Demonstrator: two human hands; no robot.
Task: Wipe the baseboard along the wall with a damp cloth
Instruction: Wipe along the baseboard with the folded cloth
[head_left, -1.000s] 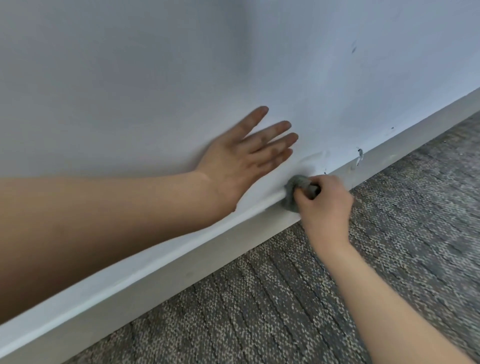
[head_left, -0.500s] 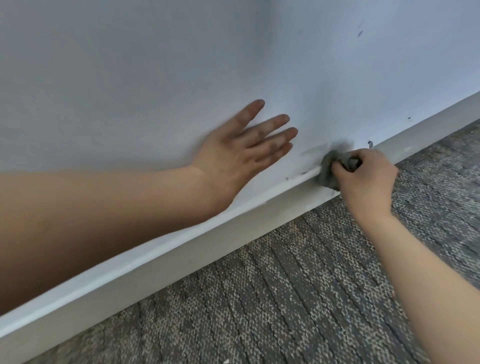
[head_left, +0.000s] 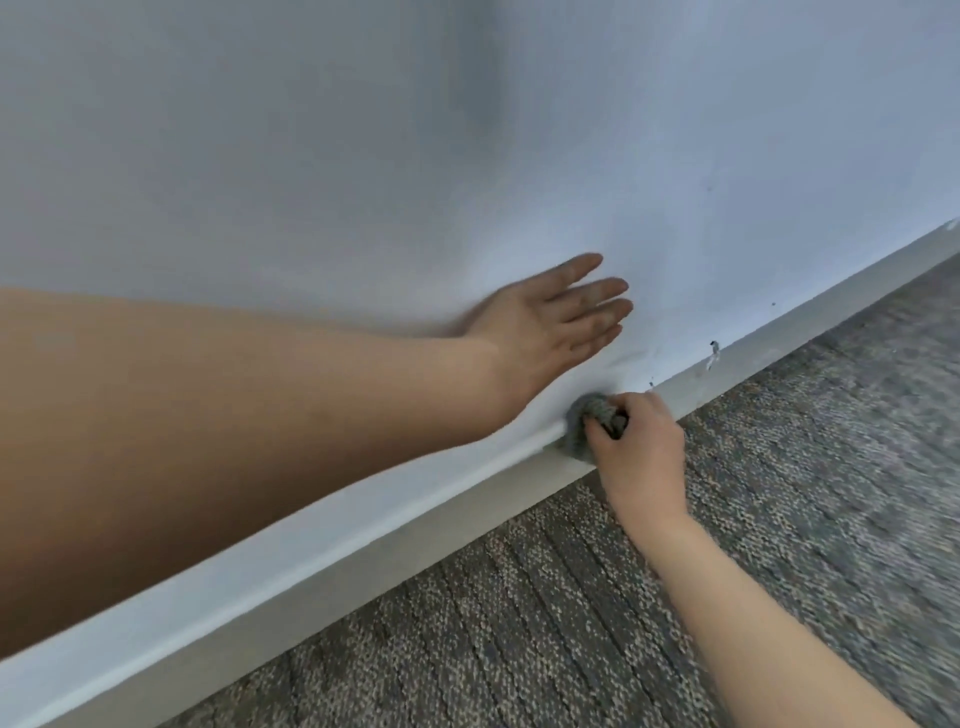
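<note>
1. Nearest the camera, mottled grey-brown woven carpet fills the lower right. Its far edge meets the foot of the skirting, and it lies open on both sides of the right forearm.
2. Reaching in from the bottom right, the right hand has its fingers curled round one bunched grey cloth, clutching it.
3. That cloth is pressed against the top edge of the single long, pale grey-white baseboard, where board meets wall. The board runs diagonally from lower left to upper right, with bare length on either side of the cloth.
4. Just above and left of the cloth, without touching it, the left hand lies flat on the wall. Its fingers are straight and close together, holding nothing.
5. Farthest, the plain white painted wall fills the upper part. One small dark chip sits at the board's top edge, right of the cloth.
6. Count: two hands, one cloth, one baseboard.
</note>
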